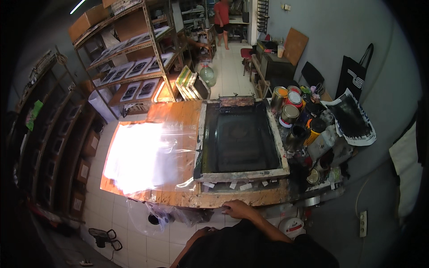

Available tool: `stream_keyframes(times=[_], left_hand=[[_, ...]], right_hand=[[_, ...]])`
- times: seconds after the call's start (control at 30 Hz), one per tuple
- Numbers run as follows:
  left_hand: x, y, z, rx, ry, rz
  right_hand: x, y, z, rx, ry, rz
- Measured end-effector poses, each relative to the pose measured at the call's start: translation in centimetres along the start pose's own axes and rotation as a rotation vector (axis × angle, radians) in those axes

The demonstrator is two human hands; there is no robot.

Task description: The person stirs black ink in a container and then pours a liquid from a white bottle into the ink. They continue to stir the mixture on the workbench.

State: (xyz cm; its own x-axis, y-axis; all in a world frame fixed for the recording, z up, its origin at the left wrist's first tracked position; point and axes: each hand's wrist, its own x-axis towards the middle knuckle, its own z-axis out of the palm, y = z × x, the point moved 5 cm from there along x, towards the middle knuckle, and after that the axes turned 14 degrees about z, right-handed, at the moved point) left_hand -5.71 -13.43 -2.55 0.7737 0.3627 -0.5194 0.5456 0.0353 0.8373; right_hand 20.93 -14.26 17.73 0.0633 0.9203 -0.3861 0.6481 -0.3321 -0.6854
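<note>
Black cloth of the person's shirt fills the low middle of the view and hides most of both arms. The right hand (pixel 238 208) lies flat at the near edge of the wooden table (pixel 178 117), fingers spread a little and holding nothing. The left hand (pixel 199 232) sits lower, at about seven o'clock from the right one. It is half hidden by the shirt, so I cannot tell if it is open or closed.

Just past the right hand, at twelve o'clock, small white paper bits (pixel 232 184) lie on the table edge. Behind them is the printing screen (pixel 239 138), a wood frame with dark mesh. The picture on the mesh is too dark to make out.

At nine o'clock from the screen, a clear plastic sheet (pixel 147 156) covers the table. Bright light shines off it, so what is under it cannot be seen. A clear plastic bag (pixel 154 214) hangs below the table edge.

At three o'clock from the screen stand many paint cans (pixel 289 105) and pots, messy and hard to tell apart.

Far off, at eleven o'clock, a metal shelf (pixel 134 62) holds framed screens. At twelve o'clock, a person in a red top (pixel 221 18) stands in the far room, cut off at the top.
</note>
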Motion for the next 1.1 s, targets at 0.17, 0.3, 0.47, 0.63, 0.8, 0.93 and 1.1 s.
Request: stream_keyframes(times=[0.17,0.3,0.47,0.63,0.8,0.93,1.1], left_hand=[[0.6,2.4,-0.9,0.016,0.089,-0.090],[0.8,5.6,0.4,0.029,0.157,-0.177],[1.0,10.5,1.8,0.068,0.159,-0.238],[0.0,16.8,2.4,0.180,0.074,-0.277],[1.3,24.4,3.7,0.252,0.065,-0.295],[3.8,28.7,5.6,0.291,0.087,-0.146],[6.5,27.5,8.1,0.215,0.004,-0.109]], right_hand=[[1.3,2.8,-0.2,0.001,-0.135,-0.126],[1.2,5.9,-3.1,0.002,-0.266,-0.095],[-1.0,14.9,-4.7,0.158,-0.318,-0.003],[-5.6,23.8,-5.4,0.297,-0.229,0.100],[-8.3,28.7,-6.1,0.579,-0.310,0.270],[-8.1,29.9,-6.4,0.712,-0.283,0.297],[-7.7,30.2,-5.9,0.784,-0.171,0.310]])
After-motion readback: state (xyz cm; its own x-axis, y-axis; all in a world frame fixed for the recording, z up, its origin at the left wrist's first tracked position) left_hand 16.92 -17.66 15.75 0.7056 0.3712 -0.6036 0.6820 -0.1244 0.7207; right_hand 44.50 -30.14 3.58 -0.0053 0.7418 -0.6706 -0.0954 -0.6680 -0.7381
